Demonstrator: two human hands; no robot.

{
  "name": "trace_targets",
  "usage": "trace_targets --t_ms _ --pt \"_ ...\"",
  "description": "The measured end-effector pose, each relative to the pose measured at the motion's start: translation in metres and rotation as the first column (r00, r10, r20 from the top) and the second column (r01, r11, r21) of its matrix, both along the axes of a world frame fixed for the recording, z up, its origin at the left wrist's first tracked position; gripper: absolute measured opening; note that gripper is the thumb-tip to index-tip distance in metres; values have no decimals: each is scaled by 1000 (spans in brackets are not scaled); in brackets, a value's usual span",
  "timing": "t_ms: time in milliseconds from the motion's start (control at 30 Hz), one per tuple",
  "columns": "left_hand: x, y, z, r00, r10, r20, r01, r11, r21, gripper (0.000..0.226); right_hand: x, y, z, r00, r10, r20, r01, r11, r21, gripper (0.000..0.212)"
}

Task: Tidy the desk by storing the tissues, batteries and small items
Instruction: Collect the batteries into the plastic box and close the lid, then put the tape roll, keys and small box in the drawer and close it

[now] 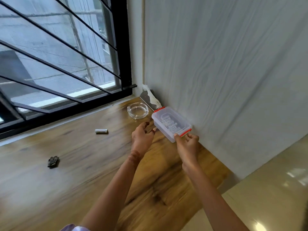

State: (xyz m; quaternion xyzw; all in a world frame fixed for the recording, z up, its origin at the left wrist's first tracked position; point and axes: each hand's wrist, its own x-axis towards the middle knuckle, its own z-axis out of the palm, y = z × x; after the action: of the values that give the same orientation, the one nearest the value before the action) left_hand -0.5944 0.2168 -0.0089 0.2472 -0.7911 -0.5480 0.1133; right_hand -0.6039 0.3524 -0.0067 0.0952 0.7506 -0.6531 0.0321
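A clear plastic box with red latches stands on the wooden desk against the right wall, its lid on. My right hand pinches the box's near corner by the red latch. Just left of the box, my left hand hovers with fingers loosely curled and holds nothing I can see. A white battery lies on the desk to the left. Further left and nearer lies a small dark object. White tissue sits crumpled in the far corner.
A glass ashtray stands behind the box near the corner. A barred window runs along the desk's far edge. The desk's right end drops to a glossy tiled floor.
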Motion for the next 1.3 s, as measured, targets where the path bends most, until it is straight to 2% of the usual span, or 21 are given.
trace_targets --t_ms 200,433,600,800,967,1100,1300 --pt "84 -4 18 994 79 -72 -79 997 7 36 61 -10 16 980 171 -98 -167 985 52 54" --pt "223 -4 19 977 201 -78 -203 979 -19 26 166 -33 15 915 382 -131 -383 923 20 37" --pt "328 -22 14 937 346 -35 -348 937 -43 26 255 -66 7 814 573 -95 -574 818 14 36" --pt "442 -54 14 814 579 -38 -581 813 -45 23 349 -111 11 630 773 -67 -773 633 33 37" --pt "529 -74 0 721 691 -45 -690 723 42 17 423 -140 9 519 853 -52 -853 521 18 31" --pt "598 -91 -28 666 746 3 -737 659 150 10 478 -159 0 468 884 6 -881 468 -66 25" --pt "695 -122 -75 615 772 157 -783 576 235 14 563 -190 -27 469 857 213 -823 512 -247 14"
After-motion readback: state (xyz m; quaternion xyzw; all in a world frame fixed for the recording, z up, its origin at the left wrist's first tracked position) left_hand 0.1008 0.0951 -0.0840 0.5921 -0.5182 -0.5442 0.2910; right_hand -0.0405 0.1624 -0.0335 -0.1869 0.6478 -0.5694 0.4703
